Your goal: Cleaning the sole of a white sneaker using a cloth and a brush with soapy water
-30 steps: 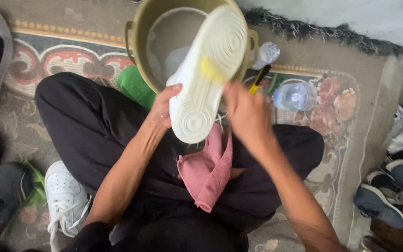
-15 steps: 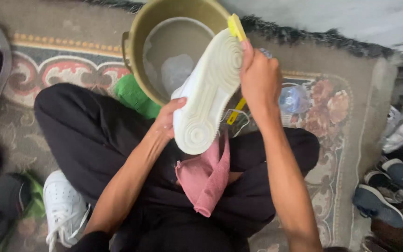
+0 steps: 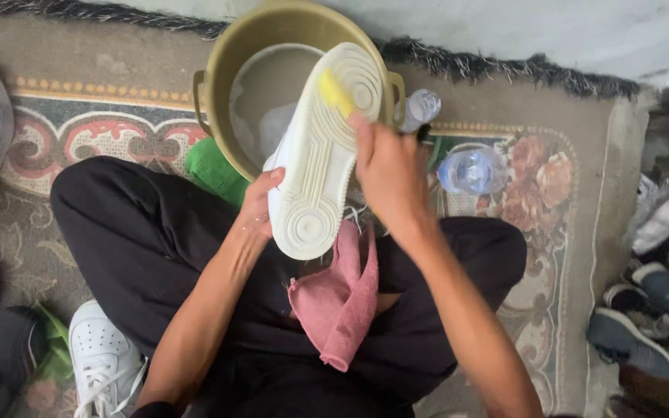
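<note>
White sneaker (image 3: 315, 155) sole-up betw. hands, left hand (image 3: 261, 203) gripping its side, right hand (image 3: 385, 174) clenched on yellow brush (image 3: 336, 93) at sole

Left hand (image 3: 259, 203) curled in a grip – right hand (image 3: 387, 176) clenched, forearms converging

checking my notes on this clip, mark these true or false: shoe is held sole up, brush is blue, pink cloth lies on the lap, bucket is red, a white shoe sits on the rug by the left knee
1. The shoe is held sole up: true.
2. The brush is blue: false, it is yellow, in the right hand.
3. The pink cloth lies on the lap: true.
4. The bucket is red: false, it is olive tan.
5. A second white shoe sits on the rug by the left knee: true.
</note>
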